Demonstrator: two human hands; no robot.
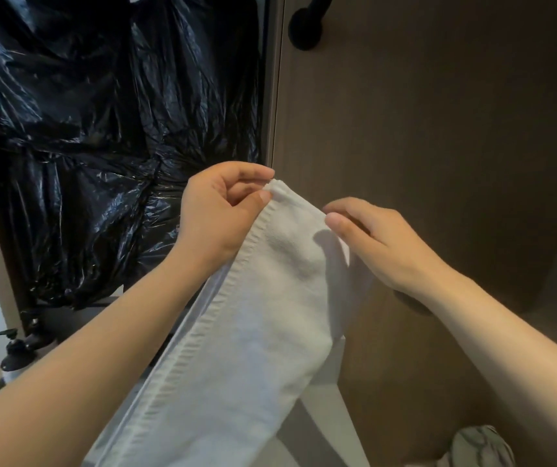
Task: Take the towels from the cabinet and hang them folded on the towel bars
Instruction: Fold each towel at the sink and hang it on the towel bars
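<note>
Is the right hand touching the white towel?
Touching. The head view shows the right hand pinching the white towel at its upper edge, thumb in front.

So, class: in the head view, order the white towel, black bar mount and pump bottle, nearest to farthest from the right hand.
1. white towel, held by the right hand.
2. black bar mount, up on the wall.
3. pump bottle, far lower left.

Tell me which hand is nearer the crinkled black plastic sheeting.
Left. The left hand overlaps the lower right of the crinkled black plastic sheeting, pinching a corner of the white terry towel; the right hand is farther right, before the brown wall panel, pinching the other corner.
</note>
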